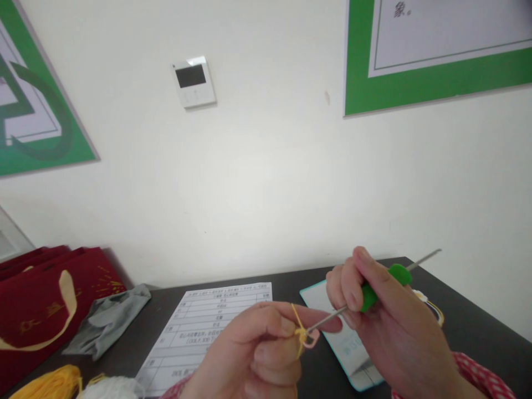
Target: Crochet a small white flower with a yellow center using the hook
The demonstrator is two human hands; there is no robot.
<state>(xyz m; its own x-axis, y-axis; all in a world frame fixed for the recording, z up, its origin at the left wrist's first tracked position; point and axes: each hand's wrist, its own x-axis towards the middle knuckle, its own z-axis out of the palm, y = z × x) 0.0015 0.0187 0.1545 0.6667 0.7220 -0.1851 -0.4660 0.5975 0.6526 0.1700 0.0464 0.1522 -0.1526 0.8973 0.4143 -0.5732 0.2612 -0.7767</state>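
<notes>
In my right hand (386, 316) is a crochet hook (368, 293) with a green grip and a metal shaft at both ends. The hook's lower tip meets a small piece of yellow crochet work (300, 334), pinched between the thumb and fingers of my left hand (266, 346). Yellow yarn runs over my left index finger, which stretches out to the right. A pink stitch marker (311, 339) hangs at the yellow stitches beside the hook tip. Both hands are raised above the dark table.
A printed sheet (224, 310) lies on the dark table (291, 288), with a teal-edged pad (318, 293) to its right. On the left are red gift bags (33, 310), a grey cloth (116, 318), yellow yarn (52, 383) and white yarn (110, 388). Behind stands a white wall (266, 166).
</notes>
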